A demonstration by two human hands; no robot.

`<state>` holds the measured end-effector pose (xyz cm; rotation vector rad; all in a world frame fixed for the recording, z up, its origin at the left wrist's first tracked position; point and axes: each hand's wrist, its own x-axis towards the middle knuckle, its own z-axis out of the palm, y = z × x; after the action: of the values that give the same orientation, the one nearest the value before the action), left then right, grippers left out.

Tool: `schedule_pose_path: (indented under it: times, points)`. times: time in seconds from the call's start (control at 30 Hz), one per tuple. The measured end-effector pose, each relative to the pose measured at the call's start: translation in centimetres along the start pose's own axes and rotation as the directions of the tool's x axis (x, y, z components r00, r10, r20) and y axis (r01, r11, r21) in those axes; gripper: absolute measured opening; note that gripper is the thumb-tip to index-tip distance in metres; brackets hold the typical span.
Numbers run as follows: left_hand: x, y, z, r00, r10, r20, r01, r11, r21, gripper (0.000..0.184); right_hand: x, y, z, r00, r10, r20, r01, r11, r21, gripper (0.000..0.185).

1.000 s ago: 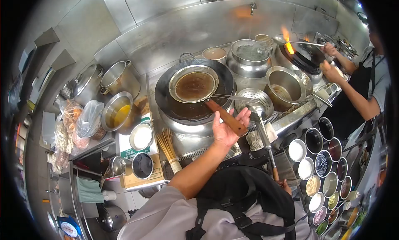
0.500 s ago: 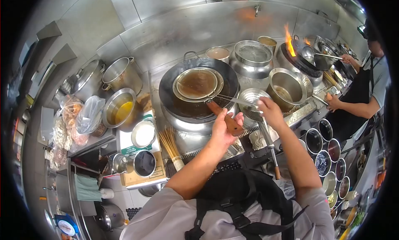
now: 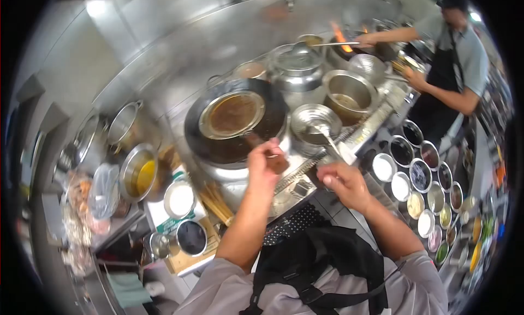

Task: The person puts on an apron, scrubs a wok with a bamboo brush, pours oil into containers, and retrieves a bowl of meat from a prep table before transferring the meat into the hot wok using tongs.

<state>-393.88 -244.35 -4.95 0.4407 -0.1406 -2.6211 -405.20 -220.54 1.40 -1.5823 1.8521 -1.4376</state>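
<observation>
I see the left hand [image 3: 263, 165] closed around the wooden handle [image 3: 279, 164] of a strainer [image 3: 212, 130], which sits over the wok [image 3: 277, 112] near the stove's [image 3: 232, 185] left edge. The right hand [image 3: 348, 187] is half curled by the front edge; blur stops me telling whether it grips anything. A steel wall [image 3: 180, 53] stands behind.

Between the left hand [image 3: 265, 162] and right hand [image 3: 347, 187], a gap lies open over the counter [image 3: 296, 190]; ahead, the wok [image 3: 275, 108] bars the left. The strainer [image 3: 314, 113], with a ladle [image 3: 331, 143] across it, blocks the right.
</observation>
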Motion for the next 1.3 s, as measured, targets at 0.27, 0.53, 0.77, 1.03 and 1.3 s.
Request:
schedule_pose_path:
  times: [0.27,0.53,0.77,1.03,1.3]
  points:
    - [-5.2,-1.4,4.0,0.996,0.052,0.074,-0.02,0.925,-0.38,0.014,-23.2,10.9,-5.6,0.748,0.661,-0.06,-0.651,0.748,0.13,0.021]
    - [0.3,-11.8,8.4,0.957,0.274,-0.091,-0.278,0.96,-0.033,0.013,-43.2,28.1,-7.5,0.615,0.788,-0.021,-0.787,0.611,-0.086,0.032]
    - [4.0,-22.4,13.3,0.981,0.012,0.192,-0.015,1.0,0.016,0.003,-47.9,33.0,-10.4,0.532,0.847,-0.003,-0.845,0.531,-0.056,0.034]
    - [13.0,-32.0,11.5,0.923,-0.373,0.091,0.379,0.923,-0.063,0.014,-47.6,36.2,-10.9,0.472,0.881,0.025,-0.88,0.472,-0.056,0.037]
    - [13.2,-35.3,10.9,0.866,-0.499,0.039,0.443,0.8,0.405,0.055,-40.5,35.0,-14.5,0.506,0.847,0.16,-0.8,0.531,-0.281,0.037]
